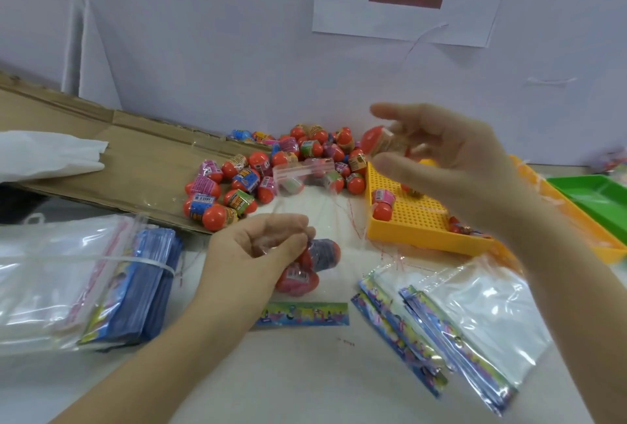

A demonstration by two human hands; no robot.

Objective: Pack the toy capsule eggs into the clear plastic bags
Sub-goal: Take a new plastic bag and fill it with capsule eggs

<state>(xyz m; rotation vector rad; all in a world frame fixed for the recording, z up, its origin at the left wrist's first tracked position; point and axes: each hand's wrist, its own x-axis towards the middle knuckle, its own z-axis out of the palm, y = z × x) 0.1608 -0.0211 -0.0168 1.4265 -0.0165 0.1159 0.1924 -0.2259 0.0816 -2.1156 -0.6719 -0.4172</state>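
Head view — left hand (261,249) pinches a clear bag (325,294) with two capsule eggs (322,254) inside; right hand (451,162) grips another egg (378,142) above the yellow tray (415,220).

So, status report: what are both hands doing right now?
Left hand pinches clear plastic bag, packed eggs inside. Right hand holds orange-red capsule egg aloft. Nothing between egg and bag.

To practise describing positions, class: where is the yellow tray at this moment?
In the head view, the yellow tray sits right of centre, just right of the pile of capsule eggs, partly behind the right hand.
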